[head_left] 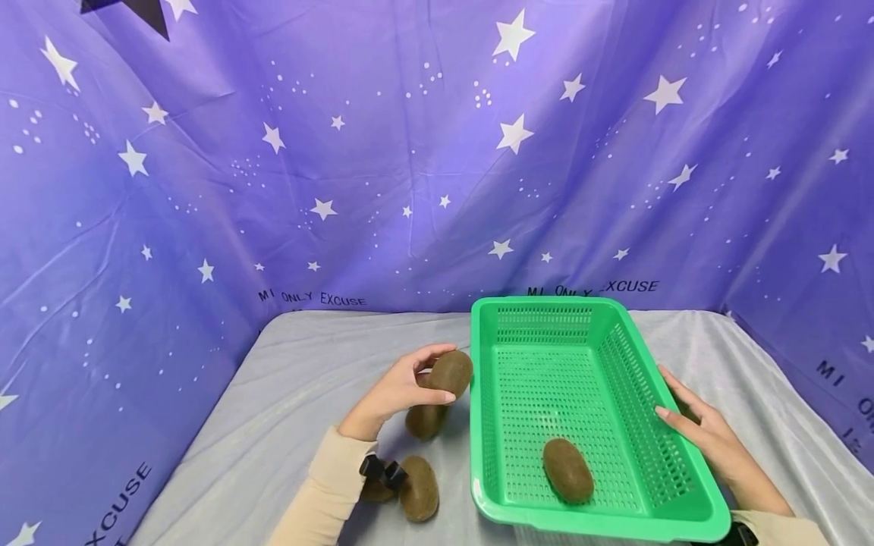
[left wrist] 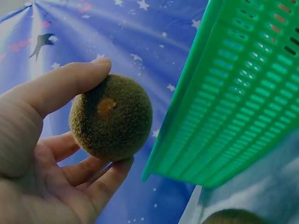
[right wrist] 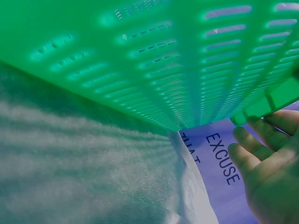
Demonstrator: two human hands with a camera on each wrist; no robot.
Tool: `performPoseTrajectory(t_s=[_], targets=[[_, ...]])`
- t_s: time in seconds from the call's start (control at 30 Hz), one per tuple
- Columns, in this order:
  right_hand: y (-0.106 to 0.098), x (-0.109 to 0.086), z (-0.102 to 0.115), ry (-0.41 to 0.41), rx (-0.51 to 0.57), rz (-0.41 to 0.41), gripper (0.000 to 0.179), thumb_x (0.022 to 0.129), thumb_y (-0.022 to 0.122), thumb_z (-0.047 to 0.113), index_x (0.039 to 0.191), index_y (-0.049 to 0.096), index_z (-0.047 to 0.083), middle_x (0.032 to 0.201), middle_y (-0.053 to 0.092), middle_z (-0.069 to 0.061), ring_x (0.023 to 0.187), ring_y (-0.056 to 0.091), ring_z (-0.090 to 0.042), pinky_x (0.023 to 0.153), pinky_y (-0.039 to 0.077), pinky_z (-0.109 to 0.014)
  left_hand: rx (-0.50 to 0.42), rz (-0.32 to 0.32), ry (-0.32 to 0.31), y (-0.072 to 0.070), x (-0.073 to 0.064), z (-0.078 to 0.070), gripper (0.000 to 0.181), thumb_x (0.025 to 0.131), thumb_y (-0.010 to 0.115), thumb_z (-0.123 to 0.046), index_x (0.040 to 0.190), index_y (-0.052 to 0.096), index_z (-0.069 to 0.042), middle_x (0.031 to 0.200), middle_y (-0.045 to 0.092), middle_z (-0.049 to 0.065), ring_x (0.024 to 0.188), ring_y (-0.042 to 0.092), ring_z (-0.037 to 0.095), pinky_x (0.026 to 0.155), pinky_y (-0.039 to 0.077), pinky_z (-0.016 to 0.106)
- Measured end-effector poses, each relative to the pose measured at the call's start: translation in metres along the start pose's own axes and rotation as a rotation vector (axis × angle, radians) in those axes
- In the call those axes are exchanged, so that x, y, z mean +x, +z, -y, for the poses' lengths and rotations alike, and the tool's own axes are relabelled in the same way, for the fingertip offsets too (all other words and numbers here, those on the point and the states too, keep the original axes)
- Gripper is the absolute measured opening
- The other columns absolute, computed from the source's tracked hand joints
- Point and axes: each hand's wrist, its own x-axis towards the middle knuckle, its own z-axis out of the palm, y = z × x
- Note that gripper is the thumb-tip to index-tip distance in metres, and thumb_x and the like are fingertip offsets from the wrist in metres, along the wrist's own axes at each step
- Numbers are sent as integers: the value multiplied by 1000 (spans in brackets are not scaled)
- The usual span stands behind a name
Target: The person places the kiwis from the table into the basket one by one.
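Note:
In the head view my left hand point(head_left: 403, 387) holds a brown fuzzy kiwi point(head_left: 451, 374) between thumb and fingers, just left of the green basket point(head_left: 481, 425). The left wrist view shows this kiwi point(left wrist: 114, 119) end-on, apart from the basket's side wall point(left wrist: 224, 102). My right hand point(head_left: 713, 440) grips the basket's right rim, thumb over the top and fingers along the outside. Seen from the right wrist, the fingers point(right wrist: 252, 144) reach up to the rim. One kiwi point(head_left: 568, 470) lies inside the basket, near its front end.
Below my left hand another kiwi point(head_left: 423, 425) lies on the grey cloth point(head_left: 259, 440), partly hidden. Nearer the front are a kiwi point(head_left: 419, 489) and one more point(head_left: 377, 491) mostly covered by the wrist strap. A purple star-patterned curtain point(head_left: 410, 152) surrounds the table.

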Motion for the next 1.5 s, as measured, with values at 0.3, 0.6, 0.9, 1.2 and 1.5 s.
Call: performPoseTrajectory(t_s=[0.3, 0.6, 0.9, 1.2, 1.5], targets=[[1, -1, -2, 8, -95, -7, 61, 100, 40, 11, 152, 10, 22, 153, 10, 18, 119, 25, 20, 86, 33, -3, 34, 7, 9, 20, 9, -8, 72, 75, 73, 3, 140, 41, 1, 126, 54, 17, 108, 52, 21, 95, 44, 39], [1, 0, -2, 8, -101, -16, 61, 100, 41, 11, 152, 11, 24, 153, 11, 18, 117, 27, 20, 84, 36, -4, 61, 17, 8, 34, 13, -36, 68, 78, 72, 0, 139, 42, 0, 126, 55, 19, 106, 54, 21, 91, 46, 33], [-2, -1, 1, 12, -97, -8, 61, 101, 39, 12, 152, 9, 26, 154, 8, 18, 119, 24, 20, 88, 33, -4, 77, 34, -4, 43, 22, -32, 69, 79, 71, -3, 141, 41, -3, 133, 50, 17, 111, 52, 21, 95, 44, 35], [-2, -1, 5, 56, -111, -4, 61, 102, 40, 17, 152, 8, 29, 155, 6, 16, 120, 22, 19, 86, 32, -3, 43, -2, -40, 47, 26, -31, 69, 80, 71, -5, 142, 39, -4, 138, 47, 15, 116, 52, 25, 98, 42, 40], [-1, 0, 4, 51, -68, 0, 61, 101, 41, 15, 152, 9, 24, 155, 8, 16, 113, 32, 22, 84, 38, -6, 53, -3, -38, 48, 27, -32, 68, 81, 70, -5, 142, 39, -4, 140, 45, 15, 119, 49, 28, 100, 39, 44]])
